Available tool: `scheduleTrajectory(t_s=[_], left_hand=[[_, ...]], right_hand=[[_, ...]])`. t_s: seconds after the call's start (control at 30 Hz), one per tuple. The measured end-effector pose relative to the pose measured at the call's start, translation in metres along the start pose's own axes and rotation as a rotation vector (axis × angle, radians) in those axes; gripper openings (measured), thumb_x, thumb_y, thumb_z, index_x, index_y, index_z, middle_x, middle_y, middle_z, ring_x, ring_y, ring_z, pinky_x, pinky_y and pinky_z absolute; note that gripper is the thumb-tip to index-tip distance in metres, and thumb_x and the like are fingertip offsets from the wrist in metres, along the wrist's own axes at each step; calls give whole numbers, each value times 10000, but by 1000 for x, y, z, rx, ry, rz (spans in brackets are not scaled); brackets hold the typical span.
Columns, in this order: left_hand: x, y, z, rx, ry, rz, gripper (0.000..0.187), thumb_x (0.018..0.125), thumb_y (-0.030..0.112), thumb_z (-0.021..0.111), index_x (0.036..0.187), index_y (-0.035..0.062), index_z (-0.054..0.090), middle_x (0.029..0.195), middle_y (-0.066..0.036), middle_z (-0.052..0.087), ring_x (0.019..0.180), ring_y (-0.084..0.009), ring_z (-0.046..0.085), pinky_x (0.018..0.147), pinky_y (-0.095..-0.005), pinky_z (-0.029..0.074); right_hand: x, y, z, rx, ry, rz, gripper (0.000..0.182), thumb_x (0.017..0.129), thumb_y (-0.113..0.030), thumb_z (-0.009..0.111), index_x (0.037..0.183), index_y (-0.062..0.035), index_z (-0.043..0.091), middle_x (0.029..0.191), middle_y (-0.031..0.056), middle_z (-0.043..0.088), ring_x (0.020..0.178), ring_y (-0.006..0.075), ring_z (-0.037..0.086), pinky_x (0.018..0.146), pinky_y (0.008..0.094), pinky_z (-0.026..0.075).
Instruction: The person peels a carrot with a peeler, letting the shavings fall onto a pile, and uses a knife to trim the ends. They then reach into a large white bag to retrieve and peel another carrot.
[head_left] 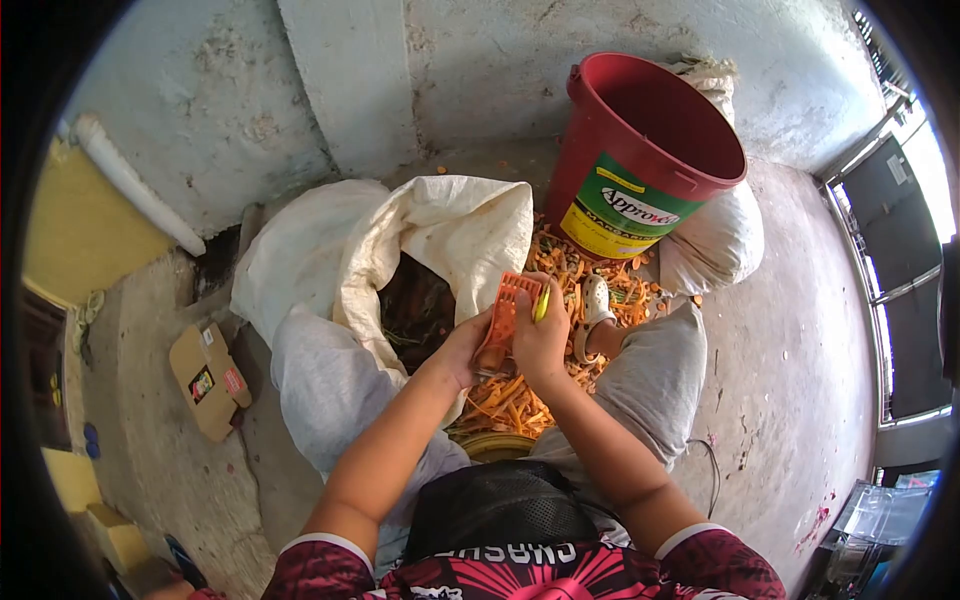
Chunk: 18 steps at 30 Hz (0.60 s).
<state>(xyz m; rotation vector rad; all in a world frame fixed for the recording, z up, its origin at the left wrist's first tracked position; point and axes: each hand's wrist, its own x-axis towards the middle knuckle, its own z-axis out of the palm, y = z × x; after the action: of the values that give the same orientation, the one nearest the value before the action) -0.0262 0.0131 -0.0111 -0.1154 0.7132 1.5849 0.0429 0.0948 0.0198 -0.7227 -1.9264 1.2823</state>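
Observation:
My left hand (466,346) is closed around the lower part of an orange piece with rows of holes (509,296), which looks like plastic. Against its other side, my right hand (541,338) is closed on a slim yellow-green handle (543,303); the tool's working end is hidden. Both hands meet between my knees, above a heap of orange peelings and carrot-like pieces (508,405). Just left of them gapes an open white woven sack (480,215), with dark matter and some green bits inside.
A tall red bucket (600,130) with a margarine label stands at the back right, near a stuffed white sack (722,240). On the left floor lies a cut cardboard piece (210,380). The rim of a yellowish container (495,445) shows near my lap. A wall (480,80) closes the back.

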Motion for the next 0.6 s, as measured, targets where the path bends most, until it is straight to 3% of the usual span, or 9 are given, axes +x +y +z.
scheduleTrajectory(t_s=[0.23,0.3,0.33,0.43,0.53,0.6], left_hand=[[-4,5,6,172,7,13,357,880,358,371,999,52,510,821,-65,579,663,-161,575,552,-309,492],[0,4,-8,252,-106,-12,375,889,368,350,1018,52,505,820,-63,572,657,-148,565,547,-299,488],[-1,1,-7,294,-59,-22,384,894,372,332,1043,58,496,827,-63,566,664,-142,557,546,-289,481],[-4,-11,-1,432,87,-59,415,909,383,279,1118,78,468,848,-62,547,684,-124,534,542,-259,458],[-6,-3,-1,458,-74,-124,461,892,436,300,1120,81,485,837,-50,534,702,-121,522,582,-249,449],[-15,0,8,526,10,-60,453,876,438,359,1075,61,515,842,-46,532,696,-124,512,604,-248,439]], right_hand=[[7,-2,-1,-207,117,-35,186,834,-111,484,986,-4,481,859,143,561,778,246,553,706,322,424],[24,0,-8,-175,203,-8,232,834,-136,491,1020,-1,461,831,175,567,742,310,559,652,355,432],[35,2,-13,-158,245,6,256,834,-148,494,1038,1,452,817,191,571,725,343,562,626,371,435],[69,27,-31,-258,394,-115,237,839,-143,488,1022,3,457,830,178,563,741,305,554,659,355,427],[84,35,-49,-250,510,-186,224,841,-136,486,1012,6,463,831,159,561,735,269,545,668,333,422],[87,33,-59,-172,503,-175,215,842,-131,486,1004,9,468,826,144,560,719,243,540,660,316,421]])
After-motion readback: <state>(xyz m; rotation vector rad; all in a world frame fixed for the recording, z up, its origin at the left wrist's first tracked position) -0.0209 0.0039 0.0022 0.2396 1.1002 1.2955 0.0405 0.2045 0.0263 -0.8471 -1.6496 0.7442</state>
